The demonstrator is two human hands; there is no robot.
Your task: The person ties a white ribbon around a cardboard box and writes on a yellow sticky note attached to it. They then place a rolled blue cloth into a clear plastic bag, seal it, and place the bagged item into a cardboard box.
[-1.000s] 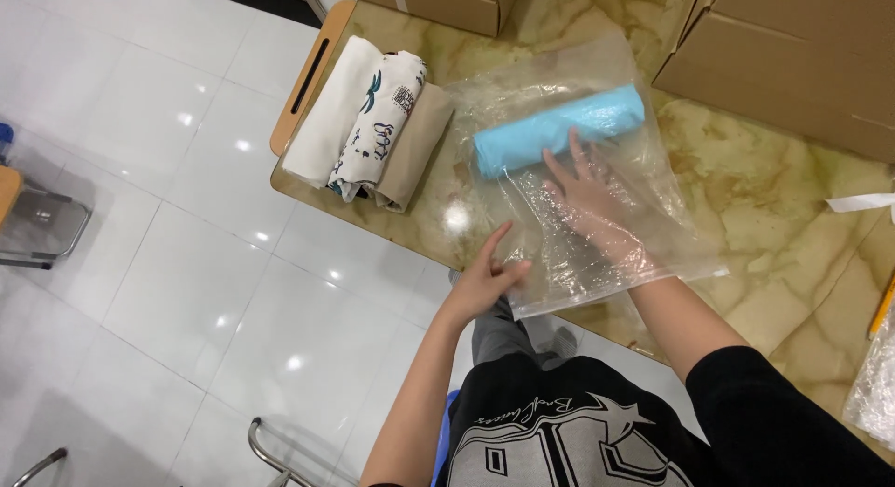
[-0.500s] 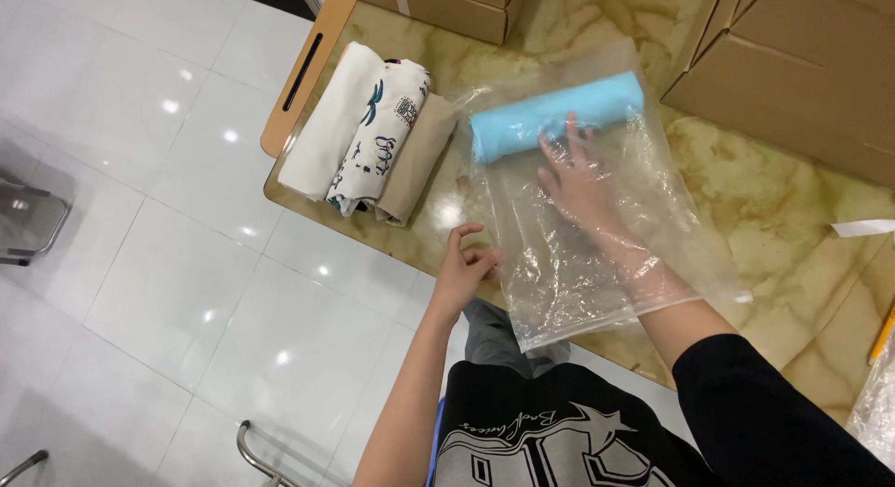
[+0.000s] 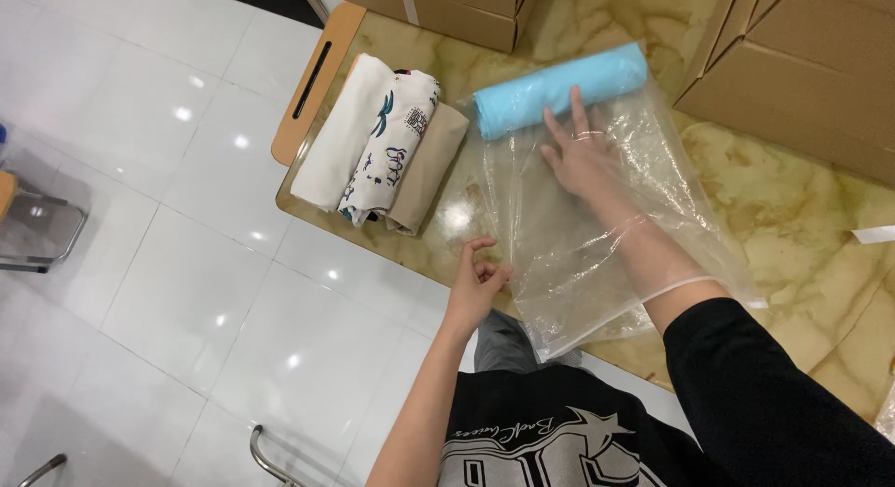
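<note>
A: Two cardboard boxes crowd the far side of the marble table, so the clear plastic bag lies flat at the near edge.

B: The right hand is deep inside it, fingers spread open, pressing against the rolled blue cloth at the bag's far end.

A: And the left hand?

B: Loosely curled at the bag's near corner, pinching its edge, it seems. Three rolled cloths wait alongside.

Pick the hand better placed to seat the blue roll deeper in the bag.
Right, probably. The right hand is inside the clear bag, fingers touching the blue roll. The left hand is at the bag's open edge, away from the roll.
</note>
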